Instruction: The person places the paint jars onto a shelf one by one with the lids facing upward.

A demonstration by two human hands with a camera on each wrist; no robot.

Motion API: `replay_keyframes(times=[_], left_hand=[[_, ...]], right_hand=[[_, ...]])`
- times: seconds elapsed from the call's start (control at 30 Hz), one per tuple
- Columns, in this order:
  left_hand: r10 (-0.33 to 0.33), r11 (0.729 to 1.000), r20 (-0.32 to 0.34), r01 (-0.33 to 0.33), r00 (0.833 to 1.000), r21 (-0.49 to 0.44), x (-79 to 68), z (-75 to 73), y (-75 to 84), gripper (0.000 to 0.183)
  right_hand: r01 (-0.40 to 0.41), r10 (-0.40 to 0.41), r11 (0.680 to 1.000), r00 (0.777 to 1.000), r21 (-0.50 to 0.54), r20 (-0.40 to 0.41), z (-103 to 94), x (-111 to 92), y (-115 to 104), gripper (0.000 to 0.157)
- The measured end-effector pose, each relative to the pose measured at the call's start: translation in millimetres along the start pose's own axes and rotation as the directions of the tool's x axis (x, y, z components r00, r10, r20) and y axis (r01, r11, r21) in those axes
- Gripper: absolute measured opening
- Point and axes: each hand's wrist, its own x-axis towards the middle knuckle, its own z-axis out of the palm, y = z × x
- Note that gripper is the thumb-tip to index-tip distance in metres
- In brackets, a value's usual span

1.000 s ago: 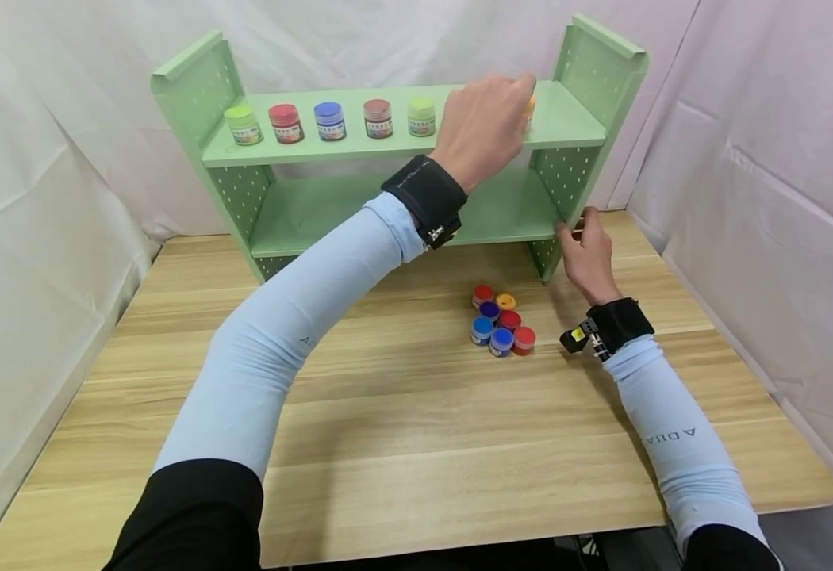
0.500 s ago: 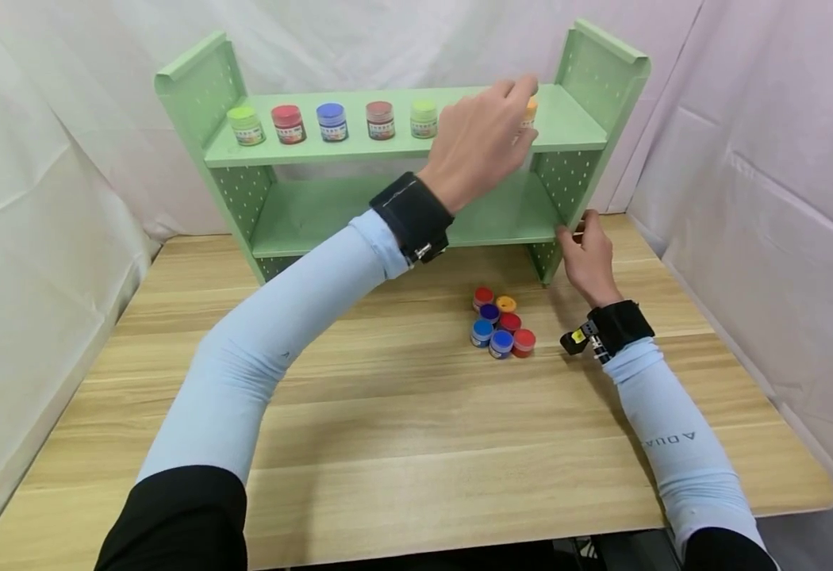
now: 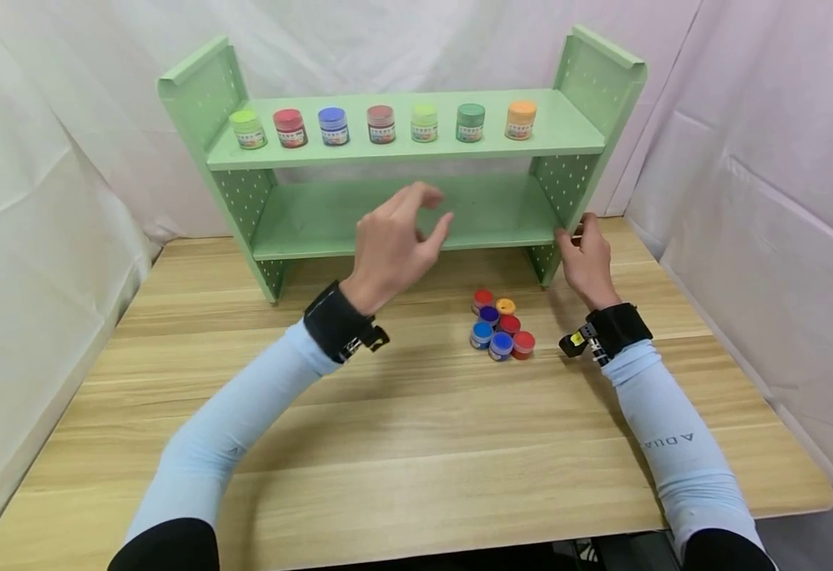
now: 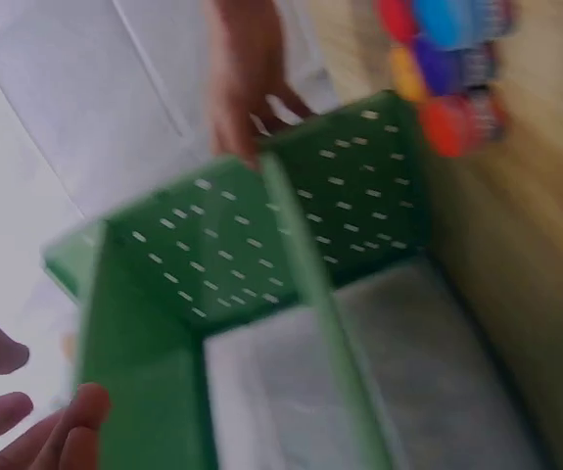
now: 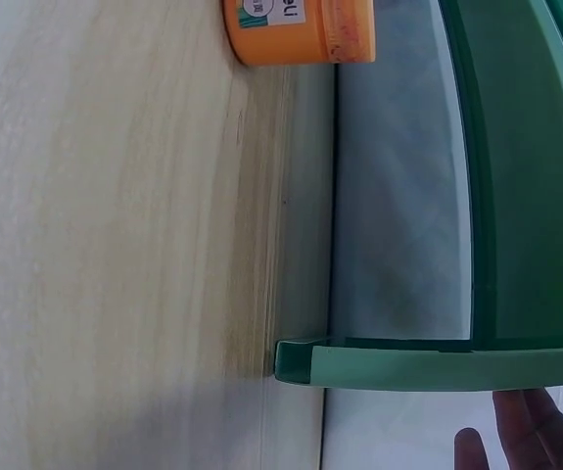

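Observation:
A light green two-tier shelf (image 3: 395, 151) stands at the back of the table. Along its upper tier runs a spaced row of small paint jars, ending at the right with a dark green jar (image 3: 470, 123) and an orange jar (image 3: 520, 120). My left hand (image 3: 393, 244) hovers before the lower tier, holding nothing, thumb and fingers apart and loosely bent. My right hand (image 3: 586, 262) touches the outer side of the shelf's right panel (image 5: 447, 368); its fingertips (image 5: 526, 431) show against the panel in the right wrist view. The left wrist view is blurred.
Several more paint jars, red, blue, purple and yellow, stand clustered on the wooden table (image 3: 402, 444), among them a blue jar (image 3: 500, 345) and a red jar (image 3: 523, 344). White cloth (image 3: 766, 198) hangs behind and at both sides.
My left hand has left the orange jar at the right of the upper tier and moved down and left, uncovering the dark green jar. The right hand stays at the shelf's side.

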Motion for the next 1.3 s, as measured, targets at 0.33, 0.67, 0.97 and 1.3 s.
replay_keyframes(times=[0.33,0.67,0.97,1.3], left_hand=[[-0.18,0.979,-0.25,0.148,0.951,-0.143,-60.6,-7.1,-58.6,0.016],[-0.328,0.945,-0.565,0.255,0.757,-0.207,-55.4,-58.1,-85.4,0.021],[-0.488,0.86,-0.66,0.444,0.571,-0.252,-66.2,-92.8,-151.1,0.033],[-0.581,0.739,-0.583,0.668,0.567,-0.087,-81.3,-93.2,-184.4,0.037]], right_hand=[[0.004,-0.005,1.0,1.0,-0.012,-0.011,0.9,0.8,0.4,0.046],[0.006,-0.006,1.0,1.0,-0.031,-0.021,1.9,1.1,2.6,0.047],[0.016,-0.017,1.0,1.0,-0.026,-0.009,3.6,2.8,0.4,0.047],[0.009,-0.009,1.0,1.0,-0.02,-0.004,2.7,0.9,0.0,0.046]])
